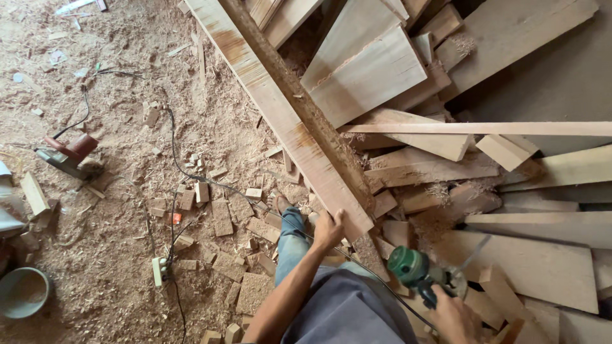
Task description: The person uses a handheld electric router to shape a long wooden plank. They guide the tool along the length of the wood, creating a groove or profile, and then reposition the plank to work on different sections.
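My left hand (328, 229) grips the near end of a long pale plank (280, 114) that runs diagonally up and to the left. A dark rough-edged slat (299, 105) lies along the plank's right side. My right hand (454, 316) holds a green and black power tool (414, 271) low at the right, above a heap of offcuts. A black cable (373, 280) runs from the tool past my grey shorts. My bare foot (280, 204) stands on the sawdust just left of the plank's end.
Stacked boards and offcuts (459, 172) fill the right half. Sawdust and small wood blocks (223, 220) cover the floor at left. A red-handled power saw (70, 156), a white power strip (158, 271) with cables and a grey bowl (22, 292) sit on the left.
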`<action>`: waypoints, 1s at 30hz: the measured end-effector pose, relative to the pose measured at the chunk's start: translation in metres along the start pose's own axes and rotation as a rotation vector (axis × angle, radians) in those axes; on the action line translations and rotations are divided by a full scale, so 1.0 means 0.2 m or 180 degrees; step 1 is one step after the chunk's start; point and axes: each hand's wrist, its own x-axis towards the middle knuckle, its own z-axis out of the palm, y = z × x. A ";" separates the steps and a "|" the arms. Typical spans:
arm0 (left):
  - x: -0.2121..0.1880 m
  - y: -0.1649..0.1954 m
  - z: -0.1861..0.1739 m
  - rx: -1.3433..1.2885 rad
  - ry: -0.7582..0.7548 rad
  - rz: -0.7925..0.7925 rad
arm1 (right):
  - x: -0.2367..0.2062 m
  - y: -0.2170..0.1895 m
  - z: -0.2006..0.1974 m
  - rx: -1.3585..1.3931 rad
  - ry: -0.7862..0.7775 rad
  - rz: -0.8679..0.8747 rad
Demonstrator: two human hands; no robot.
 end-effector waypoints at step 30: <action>0.90 0.54 -0.63 0.3571 -0.2017 0.2816 | 0.08 -1.19 -1.01 0.2166 0.3023 0.0565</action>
